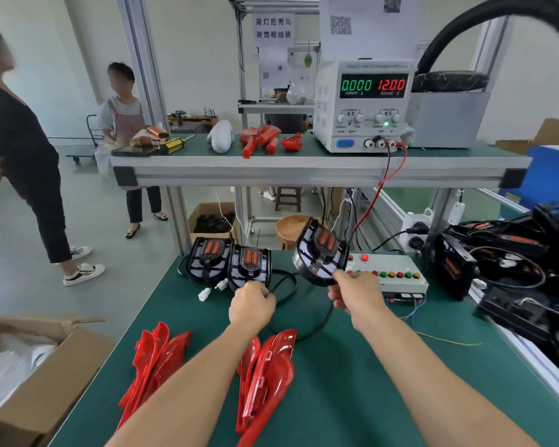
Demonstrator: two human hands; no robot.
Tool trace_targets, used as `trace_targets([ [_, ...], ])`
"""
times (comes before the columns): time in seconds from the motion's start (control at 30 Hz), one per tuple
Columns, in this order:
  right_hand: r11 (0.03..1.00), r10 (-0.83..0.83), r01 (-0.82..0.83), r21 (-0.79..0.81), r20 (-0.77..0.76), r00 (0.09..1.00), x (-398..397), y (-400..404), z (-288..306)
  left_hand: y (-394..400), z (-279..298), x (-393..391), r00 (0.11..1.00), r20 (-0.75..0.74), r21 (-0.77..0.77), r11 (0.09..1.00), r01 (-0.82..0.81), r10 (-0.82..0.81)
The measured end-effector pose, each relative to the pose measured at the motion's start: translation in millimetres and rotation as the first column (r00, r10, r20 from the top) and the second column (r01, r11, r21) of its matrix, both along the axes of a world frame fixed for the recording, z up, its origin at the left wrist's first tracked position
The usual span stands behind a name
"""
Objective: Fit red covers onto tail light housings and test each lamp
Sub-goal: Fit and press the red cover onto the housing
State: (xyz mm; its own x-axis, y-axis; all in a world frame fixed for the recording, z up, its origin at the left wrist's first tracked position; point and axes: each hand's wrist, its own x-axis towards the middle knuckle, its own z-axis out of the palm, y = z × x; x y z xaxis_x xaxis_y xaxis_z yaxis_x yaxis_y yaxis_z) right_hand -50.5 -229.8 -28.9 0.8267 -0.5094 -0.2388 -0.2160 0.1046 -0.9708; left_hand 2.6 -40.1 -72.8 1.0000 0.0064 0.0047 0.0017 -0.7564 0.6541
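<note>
My right hand (355,293) grips the lower edge of a black tail light housing (320,250) and holds it tilted above the green bench (352,398). My left hand (252,306) is curled round that housing's black cable (288,285), close to the mat. Two more housings (208,259) (249,264) stand side by side at the bench's far edge, their white connectors (204,293) lying loose. Two stacks of red covers (157,359) (267,372) lie near me, partly hidden by my forearms.
A power supply (362,104) on the upper shelf reads 0.000 A and 12.00 V, with red and black leads hanging down. A button test box (397,279) sits right of my hand. Black housings (510,269) pile up on the right. An open carton (36,375) stands left. Two people stand beyond.
</note>
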Motion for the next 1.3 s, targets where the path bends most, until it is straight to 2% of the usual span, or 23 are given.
trace_targets([
  [0.07, 1.000, -0.006, 0.006, -0.019, 0.028, 1.000, -16, -2, 8, 2, 5, -8, 0.998, 0.067, -0.128, 0.992, 0.008, 0.001],
  [0.2, 0.999, -0.008, 0.012, -0.034, 0.121, 0.993, -53, -4, 26, 2, 21, -24, 0.984, 0.178, -0.284, 0.955, 0.082, -0.031],
  [0.37, 0.998, -0.008, 0.020, -0.052, 0.218, 0.976, -107, 6, 58, -7, 45, -52, 0.993, 0.115, -0.534, 0.841, 0.085, -0.028],
  [0.47, 1.000, -0.022, 0.022, 0.004, 0.238, 0.971, -144, 13, 74, -14, 52, -79, 0.999, 0.034, -0.724, 0.689, 0.046, -0.031],
  [0.57, 0.997, -0.037, 0.021, 0.079, 0.214, 0.976, -186, 27, 70, -16, 40, -115, 0.992, 0.011, -0.762, 0.642, 0.090, -0.126],
  [0.63, 0.989, -0.063, 0.037, 0.145, 0.180, 0.982, -214, 38, 52, -13, 28, -137, 0.977, 0.016, -0.721, 0.674, 0.160, -0.214],
  [0.73, 0.966, -0.126, 0.097, 0.241, 0.109, 0.986, -247, 57, 11, -4, 17, -159, 0.918, 0.041, -0.575, 0.742, 0.344, -0.394],
  [0.87, 0.895, -0.231, 0.210, 0.395, 0.006, 0.973, -269, 78, -40, 2, 15, -165, 0.798, -0.035, -0.412, 0.736, 0.537, -0.602],
  [0.97, 0.807, -0.255, 0.239, 0.540, -0.046, 0.966, -271, 89, -55, 1, 12, -162, 0.765, -0.116, -0.310, 0.754, 0.579, -0.634],
  [1.07, 0.753, -0.254, 0.254, 0.607, -0.088, 0.963, -265, 94, -56, -2, 10, -153, 0.768, -0.153, -0.112, 0.783, 0.611, -0.622],
  [1.17, 0.712, -0.251, 0.267, 0.650, -0.120, 0.961, -257, 97, -52, -8, 13, -147, 0.765, -0.138, 0.079, 0.763, 0.642, -0.629],
  [1.3, 0.662, -0.220, 0.249, 0.707, -0.135, 0.966, -252, 101, -48, -15, 19, -144, 0.783, -0.084, 0.201, 0.759, 0.619, -0.616],
])
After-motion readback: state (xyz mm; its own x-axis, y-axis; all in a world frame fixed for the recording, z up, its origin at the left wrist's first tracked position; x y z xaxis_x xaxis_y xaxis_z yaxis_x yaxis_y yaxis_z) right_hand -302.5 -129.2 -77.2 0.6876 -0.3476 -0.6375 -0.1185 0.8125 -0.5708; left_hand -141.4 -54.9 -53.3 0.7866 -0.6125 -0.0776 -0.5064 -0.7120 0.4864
